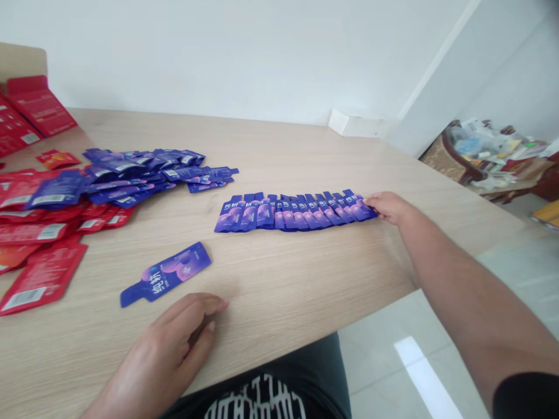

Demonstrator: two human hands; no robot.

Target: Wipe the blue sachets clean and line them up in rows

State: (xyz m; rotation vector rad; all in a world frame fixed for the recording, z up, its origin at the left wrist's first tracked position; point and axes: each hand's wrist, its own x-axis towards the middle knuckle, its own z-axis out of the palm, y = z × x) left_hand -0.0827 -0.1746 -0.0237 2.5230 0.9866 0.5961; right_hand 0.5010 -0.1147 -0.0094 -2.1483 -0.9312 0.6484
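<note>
My right hand [386, 207] reaches out to the right end of a row of overlapping purple spouted sachets [301, 212], its fingers closed on the edge of the last one. The row lies face up, tops pointing away from me. Close to me, my left hand [179, 334] rests at the table's front, fingers loosely bent, thumb apart, nothing in it. Just beyond it lies a single purple sachet [172, 273], turned at a slant with its narrow neck toward the lower left.
A heap of purple sachets [144, 169] covers part of a pile of red sachets [48, 230] at left. Red boxes [39, 110] stand behind them. A white box [356, 123] sits against the wall. The wooden table [279, 273] ends at front and right; a cluttered chair stands beyond.
</note>
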